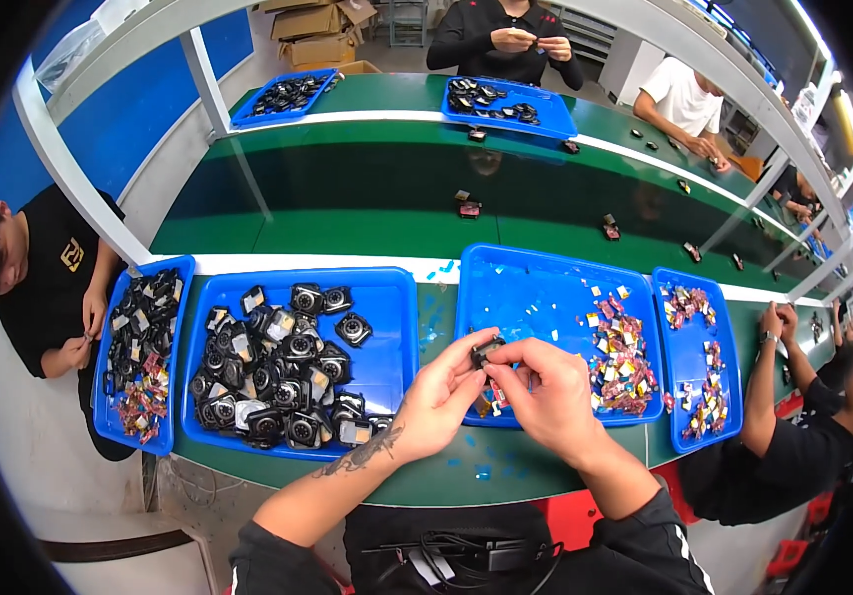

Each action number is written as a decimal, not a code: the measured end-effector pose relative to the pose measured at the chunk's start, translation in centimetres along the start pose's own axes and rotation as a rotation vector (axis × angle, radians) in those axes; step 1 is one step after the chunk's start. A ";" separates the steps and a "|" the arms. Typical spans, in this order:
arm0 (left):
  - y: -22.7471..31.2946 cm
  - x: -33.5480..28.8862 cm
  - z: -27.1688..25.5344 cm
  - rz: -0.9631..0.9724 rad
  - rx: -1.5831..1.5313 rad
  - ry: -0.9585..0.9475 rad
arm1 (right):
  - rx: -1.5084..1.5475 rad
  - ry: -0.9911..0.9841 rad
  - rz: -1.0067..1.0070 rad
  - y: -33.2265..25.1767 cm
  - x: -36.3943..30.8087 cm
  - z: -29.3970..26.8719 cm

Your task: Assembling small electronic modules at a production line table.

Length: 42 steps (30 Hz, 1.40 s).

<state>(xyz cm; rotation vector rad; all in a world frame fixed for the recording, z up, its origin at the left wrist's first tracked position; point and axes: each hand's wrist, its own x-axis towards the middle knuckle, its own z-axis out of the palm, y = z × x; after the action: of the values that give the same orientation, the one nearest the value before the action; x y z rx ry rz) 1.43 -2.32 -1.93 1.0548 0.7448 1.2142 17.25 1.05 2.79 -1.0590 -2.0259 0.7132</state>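
Between both hands, over the near edge of a blue tray (506, 260), is a small black watch case (487, 350). My left hand (438, 395) grips it from the left, thumb and fingers closed round its side. The fingertips of my right hand (551, 394) pinch its right side; exactly what they touch is hidden. In that tray a heap of small red, yellow and white parts (623, 357) lies to the right of my right hand. Left of my left hand, another blue tray (399, 297) holds a pile of black watch cases (278, 372).
A narrow blue tray (731, 327) of small coloured parts stands at right; another (184, 288) with mixed parts is at far left. Beyond a white rail runs a green conveyor belt (347, 208) carrying scattered pieces. Co-workers sit left, right and across. White frame posts (84, 169) rise at the left.
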 end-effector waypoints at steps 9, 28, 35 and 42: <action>-0.2 -0.1 0.2 0.025 0.009 -0.007 | 0.024 0.022 -0.060 0.4 0.0 0.1; 0.2 -0.5 0.4 0.034 0.123 -0.058 | 0.016 0.047 0.101 -0.2 0.4 -0.6; -0.1 -0.3 1.1 0.202 0.105 0.063 | 0.565 0.077 0.199 1.6 -0.5 -1.0; -0.4 -0.4 1.0 0.259 0.013 0.098 | 0.363 -0.098 0.266 0.4 -1.7 -1.3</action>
<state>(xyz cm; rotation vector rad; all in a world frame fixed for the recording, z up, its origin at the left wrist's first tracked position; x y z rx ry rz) 2.37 -2.90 -1.94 1.1342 0.7070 1.4923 19.12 0.02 2.68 -1.1000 -1.7586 1.2400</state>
